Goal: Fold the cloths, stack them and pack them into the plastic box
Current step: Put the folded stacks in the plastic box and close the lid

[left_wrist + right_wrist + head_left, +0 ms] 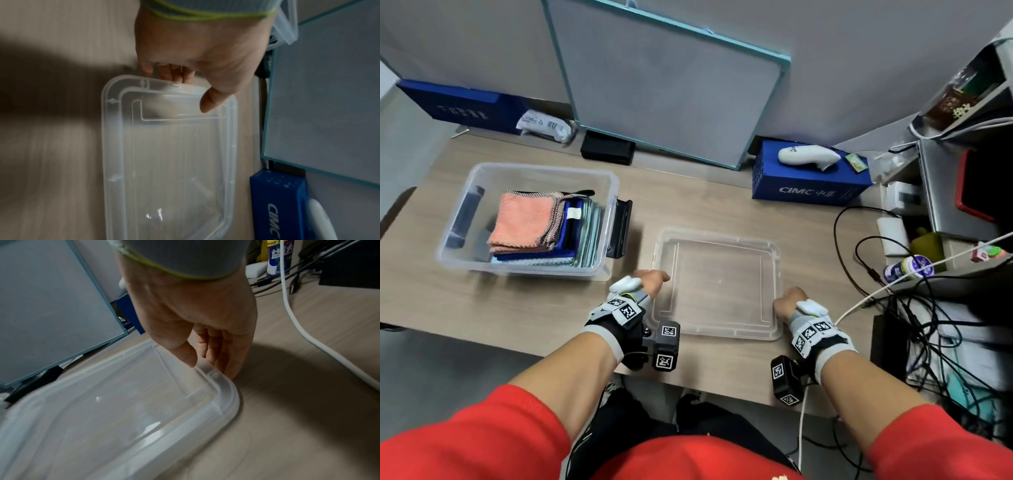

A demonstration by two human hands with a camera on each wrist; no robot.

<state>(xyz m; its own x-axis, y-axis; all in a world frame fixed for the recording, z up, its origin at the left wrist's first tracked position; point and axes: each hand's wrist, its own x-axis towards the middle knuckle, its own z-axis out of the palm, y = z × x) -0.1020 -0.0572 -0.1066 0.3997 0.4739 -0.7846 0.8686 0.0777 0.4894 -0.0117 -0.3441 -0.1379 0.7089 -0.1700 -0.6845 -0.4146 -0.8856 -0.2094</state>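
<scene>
The clear lid [717,286] lies on the table [688,212], just right of the plastic box [527,219], which holds a stack of folded cloths [541,228] with a pink one on top. The left hand [650,279] pinches the lid's left edge, thumb on top and fingers curled under the rim, and the right hand [792,301] pinches the right edge near the front corner in the same way. A blue carton [808,181] stands at the back of the table, well apart from the lid.

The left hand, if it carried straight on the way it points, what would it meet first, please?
Probably the lid it already holds at its left edge; the left hand points rightward across it. Depth is unclear.
</scene>
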